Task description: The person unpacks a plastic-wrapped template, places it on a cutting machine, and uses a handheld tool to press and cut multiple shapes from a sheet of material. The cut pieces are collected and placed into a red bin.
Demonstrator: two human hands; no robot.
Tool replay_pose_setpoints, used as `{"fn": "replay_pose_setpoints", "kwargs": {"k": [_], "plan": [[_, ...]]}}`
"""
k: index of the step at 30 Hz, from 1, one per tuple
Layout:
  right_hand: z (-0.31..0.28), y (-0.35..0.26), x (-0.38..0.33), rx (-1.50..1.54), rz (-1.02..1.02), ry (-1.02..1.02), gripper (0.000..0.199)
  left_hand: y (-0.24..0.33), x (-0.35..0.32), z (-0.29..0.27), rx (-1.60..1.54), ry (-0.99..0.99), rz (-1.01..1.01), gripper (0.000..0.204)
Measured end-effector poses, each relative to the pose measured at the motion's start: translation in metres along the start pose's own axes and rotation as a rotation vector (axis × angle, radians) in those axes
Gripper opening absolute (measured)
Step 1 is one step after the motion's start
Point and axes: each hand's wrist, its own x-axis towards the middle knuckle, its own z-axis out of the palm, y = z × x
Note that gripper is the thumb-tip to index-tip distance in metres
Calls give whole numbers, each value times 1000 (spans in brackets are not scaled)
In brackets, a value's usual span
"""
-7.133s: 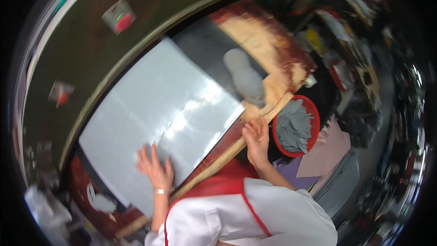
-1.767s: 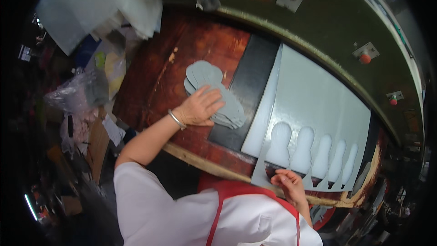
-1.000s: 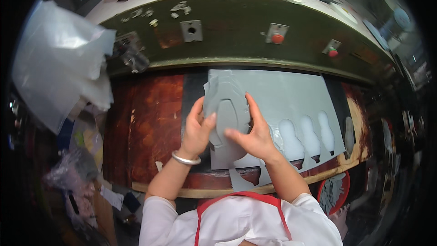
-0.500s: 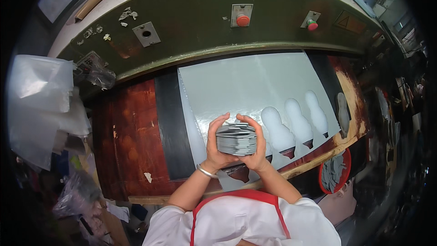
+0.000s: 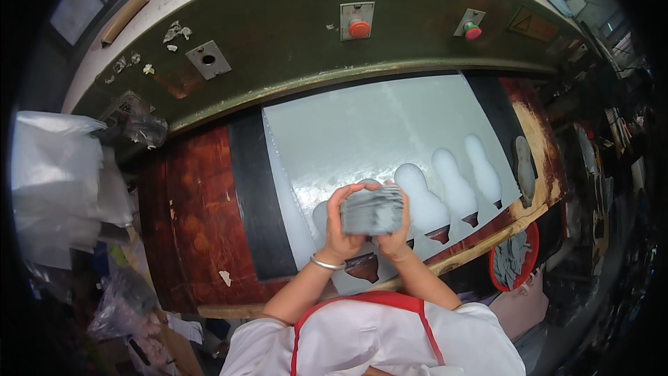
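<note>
Both hands hold a stack of grey sole-shaped cut pieces point(image 5: 373, 210) edge-on in front of my chest. My left hand point(image 5: 339, 235), with a metal bangle on the wrist, grips the stack's left side. My right hand point(image 5: 396, 237) grips its right side. Under the stack lies a large pale grey sheet point(image 5: 376, 132) on the red-brown cutting bench point(image 5: 195, 209). Several sole-shaped holes point(image 5: 456, 181) are cut along the sheet's near edge.
A green machine head point(image 5: 313, 42) with red buttons point(image 5: 358, 28) runs along the back. A red basin point(image 5: 513, 259) of grey cut pieces stands at the lower right. A single grey sole piece point(image 5: 524, 170) lies right of the sheet. White plastic bags point(image 5: 62, 181) pile up at left.
My hands gathered flat grey pieces off the bench, brought them over the sheet and stood them up as a squared stack held between both hands. The view swung from left to centre.
</note>
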Motion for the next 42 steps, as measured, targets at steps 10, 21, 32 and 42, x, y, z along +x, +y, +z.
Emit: {"fn": "replay_pose_setpoints", "kwargs": {"k": [10,21,32,42], "plan": [[-9,-34,19,-19,53,319,62,49,36,26,259,14,42,64],[-127,-83,-27,1096,819,-340,74,52,100,79,315,-617,223,54],[-273,-126,-89,-710,-1,1018,56,45,-8,306,-94,-877,-247,48],[-398,-119,-194,610,-36,1727,50,-12,-66,466,-488,-633,-976,52]]}}
